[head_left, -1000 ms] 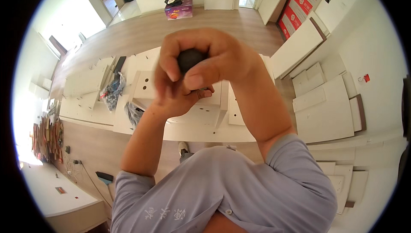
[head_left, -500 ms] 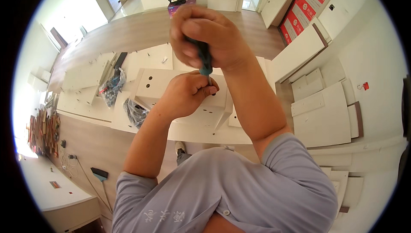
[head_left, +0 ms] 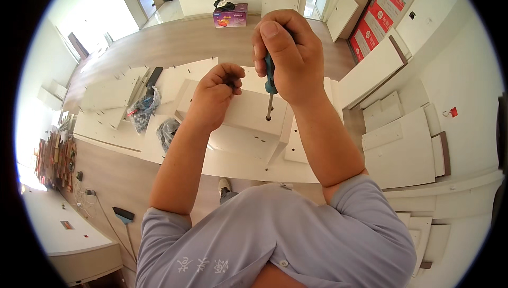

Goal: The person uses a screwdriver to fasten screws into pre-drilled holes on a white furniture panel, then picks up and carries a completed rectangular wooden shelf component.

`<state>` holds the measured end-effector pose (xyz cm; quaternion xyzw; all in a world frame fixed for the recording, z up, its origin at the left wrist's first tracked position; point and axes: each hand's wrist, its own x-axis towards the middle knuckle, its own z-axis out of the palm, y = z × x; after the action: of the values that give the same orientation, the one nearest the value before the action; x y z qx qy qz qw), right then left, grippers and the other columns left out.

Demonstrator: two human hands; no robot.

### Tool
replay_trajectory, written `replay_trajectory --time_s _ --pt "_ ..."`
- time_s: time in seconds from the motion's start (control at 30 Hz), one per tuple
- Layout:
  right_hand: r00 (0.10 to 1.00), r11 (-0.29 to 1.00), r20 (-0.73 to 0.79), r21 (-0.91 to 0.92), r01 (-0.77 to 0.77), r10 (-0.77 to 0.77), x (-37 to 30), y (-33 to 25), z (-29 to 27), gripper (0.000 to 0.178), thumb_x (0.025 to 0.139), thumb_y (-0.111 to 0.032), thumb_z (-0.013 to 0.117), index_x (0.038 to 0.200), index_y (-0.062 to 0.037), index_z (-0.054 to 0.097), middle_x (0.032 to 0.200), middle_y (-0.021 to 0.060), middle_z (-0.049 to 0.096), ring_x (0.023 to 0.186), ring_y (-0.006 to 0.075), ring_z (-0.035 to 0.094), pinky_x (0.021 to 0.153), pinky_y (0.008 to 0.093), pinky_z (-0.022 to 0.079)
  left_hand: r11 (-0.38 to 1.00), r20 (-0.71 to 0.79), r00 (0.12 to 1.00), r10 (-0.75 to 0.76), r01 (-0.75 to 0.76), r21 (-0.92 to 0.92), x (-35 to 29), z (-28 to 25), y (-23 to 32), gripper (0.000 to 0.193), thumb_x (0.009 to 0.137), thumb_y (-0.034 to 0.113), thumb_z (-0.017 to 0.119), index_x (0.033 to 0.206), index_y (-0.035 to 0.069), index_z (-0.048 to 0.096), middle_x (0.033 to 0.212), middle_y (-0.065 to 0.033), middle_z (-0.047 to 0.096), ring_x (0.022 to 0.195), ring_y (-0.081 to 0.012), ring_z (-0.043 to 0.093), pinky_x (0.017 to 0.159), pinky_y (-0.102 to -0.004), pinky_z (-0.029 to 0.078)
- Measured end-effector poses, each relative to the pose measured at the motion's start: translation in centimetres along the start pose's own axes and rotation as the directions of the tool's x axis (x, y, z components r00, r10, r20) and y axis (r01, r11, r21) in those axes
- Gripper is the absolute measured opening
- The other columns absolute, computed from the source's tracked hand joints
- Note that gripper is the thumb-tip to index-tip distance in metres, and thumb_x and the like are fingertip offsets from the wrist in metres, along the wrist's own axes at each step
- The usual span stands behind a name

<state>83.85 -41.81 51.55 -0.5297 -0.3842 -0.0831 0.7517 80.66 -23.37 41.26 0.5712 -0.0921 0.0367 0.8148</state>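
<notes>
My right hand (head_left: 291,58) is wrapped round the dark green handle of a screwdriver (head_left: 270,80). The metal shaft slants down to a dark round hole (head_left: 268,119) near the right end of a white box-like furniture piece (head_left: 244,109). Whether the tip sits in a fitting there is too small to tell. Left of the screwdriver, my left hand (head_left: 210,100) hovers above the same piece with its fingers curled together. Something small and dark shows between those fingertips; its kind is unclear.
Under the piece lie large white boards (head_left: 233,167), with pegs standing up on the left ones. Clear plastic bags hold small hardware (head_left: 140,112). More panels (head_left: 399,148) lean along the right wall. A purple box (head_left: 230,16) stands beyond, a broom (head_left: 124,215) lower left.
My left hand has let go of the screwdriver's shaft area and moved left and up. My right hand has shifted right with the screwdriver, uncovering the shaft and hole.
</notes>
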Motion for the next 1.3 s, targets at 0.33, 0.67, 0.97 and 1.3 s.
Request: replay_trajectory --time_s 0.33,0.67,0.97,1.3 --pt "0.964 0.901 -0.221 0.372 0.224 -0.148 1.8 -2.9 -2.8 0.023 0.106 -0.027 0.057 0.099 -0.0048 0.056 0.078 0.01 0.062 0.057 0.0186 0.058 0.05 0.0319 0.048 0.992 -0.042 0.992 -0.123 0.123 0.008 -0.2 2.0 1.8 0.023 0.112 0.02 0.049 0.117 0.003 0.064 0.094 -0.0063 0.067 0.064 -0.008 0.048 0.056 -0.021 0.039" --pt "0.871 0.882 -0.472 0.344 0.321 -0.134 2.4 -1.9 -2.2 0.028 0.105 -0.036 0.055 0.102 -0.0079 0.052 0.078 0.0086 0.058 0.059 0.0211 0.057 0.052 0.0372 0.048 0.992 -0.073 0.989 -0.126 0.124 -0.028 -0.4 1.0 1.5 0.037 0.111 0.037 0.053 0.102 0.002 0.063 0.074 -0.006 0.064 0.053 -0.0073 0.045 0.047 -0.0217 0.034" --pt "0.829 0.85 -0.428 0.215 0.481 -0.36 1.6 -0.4 -0.1 0.028 0.105 -0.033 0.056 0.101 -0.0053 0.05 0.077 0.011 0.057 0.056 0.0217 0.055 0.051 0.0352 0.048 0.99 -0.078 0.99 -0.119 0.111 -0.09 -0.5 0.9 1.9 0.033 0.111 0.036 0.054 0.101 0.005 0.059 0.074 -0.006 0.064 0.052 -0.0078 0.045 0.046 -0.0216 0.033" --pt "0.598 0.603 0.217 -0.048 0.796 -0.772 -2.8 1.7 -1.8 0.037 0.103 -0.039 0.065 0.106 -0.0028 0.056 0.101 0.0193 0.065 0.085 0.0317 0.068 0.072 0.0416 0.06 0.959 -0.213 0.967 -0.139 0.078 -0.273 0.3 0.7 1.6 0.031 0.112 0.035 0.05 0.105 0.006 0.059 0.082 -0.0037 0.065 0.054 -0.0057 0.043 0.046 -0.0216 0.031"
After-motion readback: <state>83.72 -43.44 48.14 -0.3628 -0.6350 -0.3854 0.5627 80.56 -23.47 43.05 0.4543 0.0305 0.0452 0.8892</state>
